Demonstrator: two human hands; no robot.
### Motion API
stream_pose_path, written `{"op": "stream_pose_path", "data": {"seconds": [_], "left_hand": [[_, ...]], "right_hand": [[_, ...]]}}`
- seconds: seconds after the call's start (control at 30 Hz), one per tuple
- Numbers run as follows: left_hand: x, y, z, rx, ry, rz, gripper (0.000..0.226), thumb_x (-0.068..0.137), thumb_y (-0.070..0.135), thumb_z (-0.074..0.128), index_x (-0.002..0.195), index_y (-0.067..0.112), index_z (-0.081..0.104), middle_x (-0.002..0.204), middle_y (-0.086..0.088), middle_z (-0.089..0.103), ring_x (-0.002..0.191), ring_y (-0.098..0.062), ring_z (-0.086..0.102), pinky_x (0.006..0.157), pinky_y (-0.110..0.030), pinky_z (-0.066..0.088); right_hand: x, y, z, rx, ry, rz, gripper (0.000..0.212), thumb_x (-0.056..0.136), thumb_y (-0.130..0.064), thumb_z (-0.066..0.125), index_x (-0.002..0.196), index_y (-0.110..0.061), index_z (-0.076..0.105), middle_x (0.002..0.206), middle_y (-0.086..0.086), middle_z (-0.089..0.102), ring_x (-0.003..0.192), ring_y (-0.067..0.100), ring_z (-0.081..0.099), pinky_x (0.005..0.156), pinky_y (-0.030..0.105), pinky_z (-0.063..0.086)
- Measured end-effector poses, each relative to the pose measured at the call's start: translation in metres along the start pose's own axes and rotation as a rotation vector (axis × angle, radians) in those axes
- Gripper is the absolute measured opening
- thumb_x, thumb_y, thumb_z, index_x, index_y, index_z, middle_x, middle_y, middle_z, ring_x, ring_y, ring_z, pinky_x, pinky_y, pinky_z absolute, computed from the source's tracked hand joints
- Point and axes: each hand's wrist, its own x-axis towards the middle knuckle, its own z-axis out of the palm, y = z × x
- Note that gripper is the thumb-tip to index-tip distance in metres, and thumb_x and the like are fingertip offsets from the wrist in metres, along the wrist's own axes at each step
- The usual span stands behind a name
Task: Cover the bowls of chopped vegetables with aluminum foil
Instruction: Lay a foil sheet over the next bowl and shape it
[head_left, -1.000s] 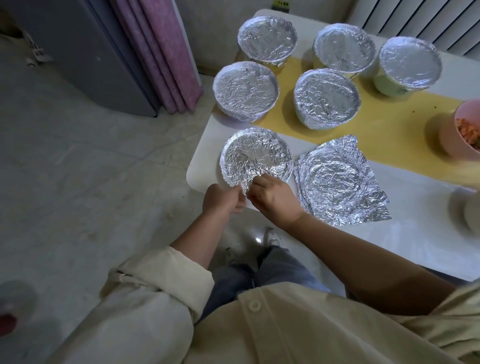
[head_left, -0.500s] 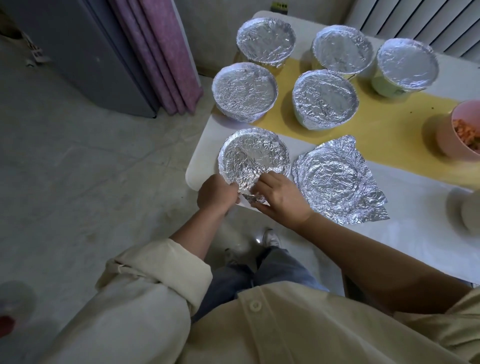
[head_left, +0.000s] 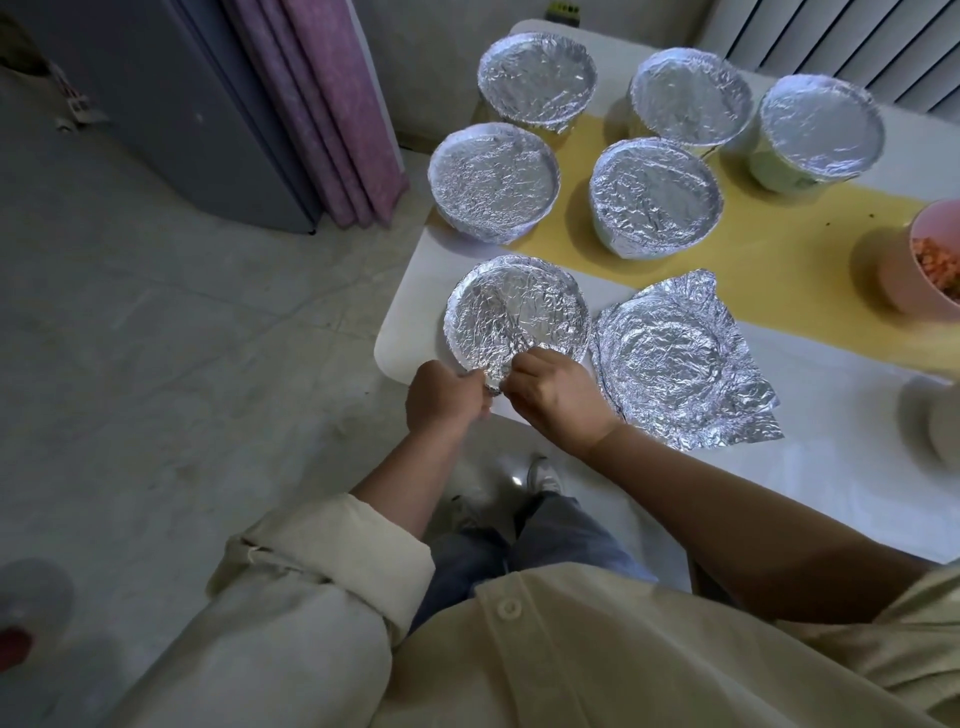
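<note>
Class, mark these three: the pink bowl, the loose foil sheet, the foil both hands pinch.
pink bowl (head_left: 906, 280): head view, outer wall.
loose foil sheet (head_left: 670, 353): head view, dished middle.
pinched foil (head_left: 519, 317): head view, crinkled middle.

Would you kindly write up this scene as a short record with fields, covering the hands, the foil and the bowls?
left hand: pinches the near edge of the round foil piece
right hand: pinches the same edge
round foil piece: at the table corner; what is under it cannot be told
covered bowls: five, farther back, on or at the yellow mat
foil sheet: loose, flat, right of the round piece, with a round dent
pink bowl: uncovered, orange chopped bits inside, at the right edge
</note>
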Motion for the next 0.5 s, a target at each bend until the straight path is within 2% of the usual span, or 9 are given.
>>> {"op": "stream_pose_path", "data": {"seconds": [0.17, 0.3, 0.4, 0.5], "left_hand": [[-0.0031, 0.0059, -0.0011, 0.004, 0.012, 0.009, 0.027, 0.083, 0.021, 0.054, 0.068, 0.007, 0.072, 0.058, -0.002, 0.072, 0.057, -0.017, 0.073, 0.08, -0.034, 0.06], [-0.0056, 0.0049, -0.0002, -0.055, 0.003, -0.05, 0.023, 0.081, 0.03, 0.068, 0.077, 0.007, 0.073, 0.062, 0.001, 0.073, 0.057, -0.016, 0.073, 0.067, -0.027, 0.055], [-0.0049, 0.0031, 0.0043, -0.114, 0.03, -0.082, 0.016, 0.081, 0.019, 0.069, 0.074, 0.005, 0.071, 0.059, -0.001, 0.072, 0.057, -0.018, 0.073, 0.077, -0.034, 0.061], [-0.0045, 0.0049, 0.0086, -0.151, 0.061, -0.085, 0.017, 0.081, 0.014, 0.063, 0.067, 0.005, 0.067, 0.057, -0.006, 0.071, 0.058, -0.021, 0.073, 0.077, -0.043, 0.062]], "right_hand": [[0.0001, -0.0015, 0.0014, 0.007, 0.006, 0.002, 0.012, 0.079, -0.001, 0.068, 0.069, -0.007, 0.066, 0.07, 0.006, 0.055, 0.065, 0.027, 0.053, 0.059, 0.031, 0.033], [-0.0014, 0.0, 0.0035, 0.0, 0.008, -0.002, 0.01, 0.078, 0.0, 0.07, 0.072, -0.007, 0.067, 0.07, 0.007, 0.054, 0.064, 0.027, 0.053, 0.056, 0.033, 0.037], [-0.0002, -0.0009, 0.007, -0.006, 0.002, 0.0, 0.011, 0.077, 0.0, 0.071, 0.071, -0.008, 0.066, 0.069, 0.006, 0.053, 0.064, 0.027, 0.053, 0.053, 0.033, 0.041], [0.001, -0.0022, 0.0085, -0.002, -0.003, 0.013, 0.011, 0.079, -0.003, 0.065, 0.07, -0.008, 0.065, 0.069, 0.006, 0.054, 0.063, 0.027, 0.054, 0.051, 0.033, 0.043]]}}
